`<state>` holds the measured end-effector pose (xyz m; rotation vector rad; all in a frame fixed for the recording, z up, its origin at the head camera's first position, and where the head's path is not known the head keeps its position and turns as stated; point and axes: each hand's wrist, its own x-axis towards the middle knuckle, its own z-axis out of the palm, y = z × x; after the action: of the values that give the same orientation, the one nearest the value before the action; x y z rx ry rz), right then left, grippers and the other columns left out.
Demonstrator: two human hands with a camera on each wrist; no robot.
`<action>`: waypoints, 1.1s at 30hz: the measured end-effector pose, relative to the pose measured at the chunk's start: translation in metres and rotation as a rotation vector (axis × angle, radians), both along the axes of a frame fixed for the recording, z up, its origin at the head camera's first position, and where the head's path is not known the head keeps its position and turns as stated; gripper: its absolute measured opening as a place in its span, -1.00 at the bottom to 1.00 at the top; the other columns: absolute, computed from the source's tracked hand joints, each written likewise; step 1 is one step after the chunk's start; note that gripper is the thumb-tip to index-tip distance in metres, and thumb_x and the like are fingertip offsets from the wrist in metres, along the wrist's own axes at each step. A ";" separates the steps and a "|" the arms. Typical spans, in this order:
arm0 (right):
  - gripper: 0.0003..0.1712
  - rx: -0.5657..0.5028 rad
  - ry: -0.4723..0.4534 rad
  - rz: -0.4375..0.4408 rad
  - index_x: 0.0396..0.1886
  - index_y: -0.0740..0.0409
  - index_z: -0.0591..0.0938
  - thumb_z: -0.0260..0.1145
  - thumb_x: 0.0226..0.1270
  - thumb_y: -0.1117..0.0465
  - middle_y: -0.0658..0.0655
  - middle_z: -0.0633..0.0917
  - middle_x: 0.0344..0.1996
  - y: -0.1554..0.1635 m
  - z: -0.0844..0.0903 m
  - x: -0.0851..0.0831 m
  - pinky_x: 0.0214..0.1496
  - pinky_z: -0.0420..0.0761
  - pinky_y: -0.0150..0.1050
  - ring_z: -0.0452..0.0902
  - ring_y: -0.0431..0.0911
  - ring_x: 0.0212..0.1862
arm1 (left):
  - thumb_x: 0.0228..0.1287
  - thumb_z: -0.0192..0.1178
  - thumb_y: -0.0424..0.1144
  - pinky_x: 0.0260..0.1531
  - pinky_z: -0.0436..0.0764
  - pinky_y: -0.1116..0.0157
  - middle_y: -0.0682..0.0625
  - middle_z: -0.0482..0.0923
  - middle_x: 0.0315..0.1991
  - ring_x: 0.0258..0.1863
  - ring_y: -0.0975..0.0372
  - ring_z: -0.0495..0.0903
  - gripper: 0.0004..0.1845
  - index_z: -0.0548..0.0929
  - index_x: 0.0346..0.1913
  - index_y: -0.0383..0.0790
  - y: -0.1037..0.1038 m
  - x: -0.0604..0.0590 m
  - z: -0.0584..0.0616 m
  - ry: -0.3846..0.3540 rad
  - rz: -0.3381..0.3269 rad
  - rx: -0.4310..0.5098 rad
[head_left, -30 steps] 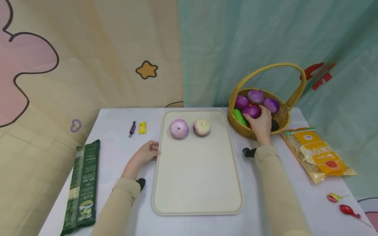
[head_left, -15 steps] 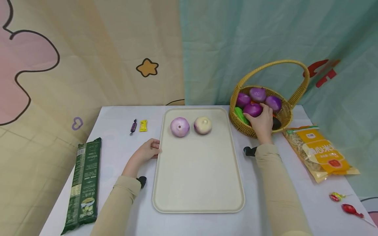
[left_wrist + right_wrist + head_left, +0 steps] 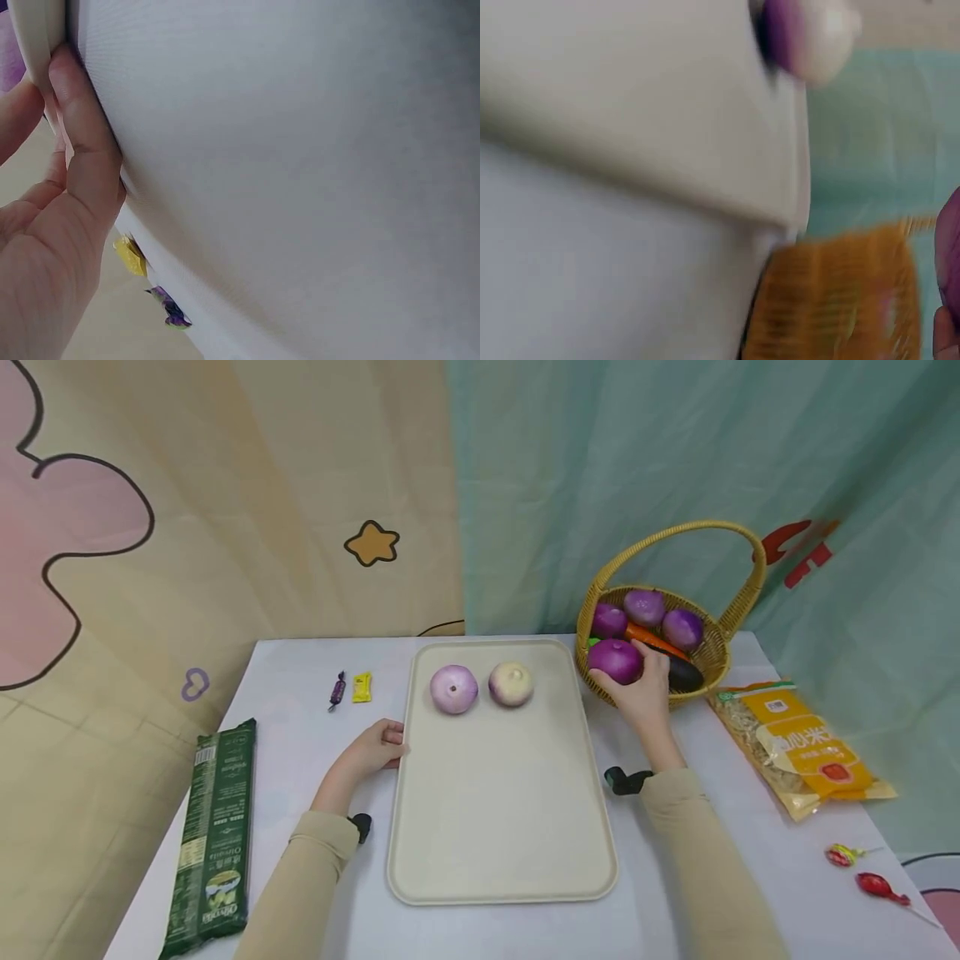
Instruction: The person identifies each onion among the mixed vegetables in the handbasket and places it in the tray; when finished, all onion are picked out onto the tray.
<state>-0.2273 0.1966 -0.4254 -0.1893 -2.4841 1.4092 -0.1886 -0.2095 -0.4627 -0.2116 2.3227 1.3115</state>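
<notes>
My right hand [image 3: 633,689] grips a purple onion [image 3: 615,660] just outside the near-left rim of the wicker basket [image 3: 716,656], above the table. More purple onions [image 3: 645,607], a carrot [image 3: 654,640] and a dark eggplant [image 3: 681,672] lie in the basket. On the cream tray [image 3: 502,802] sit a pale purple onion [image 3: 453,687] and a whitish onion [image 3: 511,683] near its far end. My left hand [image 3: 372,750] holds the tray's left edge; in the left wrist view its fingers [image 3: 82,142] press against the tray rim [image 3: 34,30].
A green pasta packet [image 3: 213,839] lies at the table's left edge. Two small candies [image 3: 350,687] sit left of the tray. An orange snack bag [image 3: 802,747] and two lollipops [image 3: 862,872] lie on the right. A curtain backdrop hangs close behind the table.
My right hand has lifted a purple onion out of the basket and drawn it left over the rim. The carrot and eggplant are now uncovered. The left hand stays on the tray.
</notes>
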 end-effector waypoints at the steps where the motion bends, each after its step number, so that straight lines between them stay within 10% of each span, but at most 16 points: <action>1: -0.06 -0.008 -0.005 0.028 0.40 0.20 0.29 0.52 0.11 -0.01 0.34 0.25 0.29 -0.009 0.000 0.006 0.44 0.32 0.18 0.23 0.20 0.31 | 0.41 0.11 -0.38 -0.07 0.71 0.24 -0.23 0.42 -0.01 -0.12 0.12 0.57 -0.51 0.29 0.32 -0.43 0.000 0.000 0.000 0.002 -0.004 0.002; 11: -0.04 -0.108 -0.161 0.386 0.39 0.16 0.28 0.57 0.04 0.09 0.24 0.33 0.30 -0.115 -0.009 0.039 0.30 0.50 0.07 0.34 0.12 0.29 | 0.41 0.10 -0.39 -0.07 0.71 0.26 -0.22 0.42 0.00 -0.12 0.14 0.55 -0.50 0.28 0.33 -0.43 -0.002 -0.004 -0.002 0.008 0.001 0.017; 21: -0.04 -0.099 -0.197 0.504 0.33 0.17 0.37 0.64 -0.06 0.10 0.20 0.49 0.23 -0.173 -0.044 0.045 0.22 0.57 0.04 0.47 0.09 0.17 | 0.42 0.09 -0.39 -0.05 0.71 0.23 -0.27 0.42 0.06 -0.08 0.10 0.58 -0.52 0.28 0.33 -0.43 0.000 0.001 -0.002 -0.011 0.013 0.012; 33: -0.07 -0.038 -0.246 0.501 0.33 0.29 0.37 0.61 -0.01 0.11 0.31 0.49 0.24 -0.181 -0.046 0.043 0.33 0.49 0.10 0.44 0.16 0.27 | 0.43 0.08 -0.39 -0.02 0.70 0.23 -0.26 0.42 0.05 -0.08 0.11 0.56 -0.51 0.27 0.34 -0.43 0.001 0.000 -0.001 -0.002 0.004 0.015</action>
<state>-0.1841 0.0158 -0.4719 0.2928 -2.8398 1.7076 -0.1881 -0.2082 -0.4639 -0.2126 2.3114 1.3296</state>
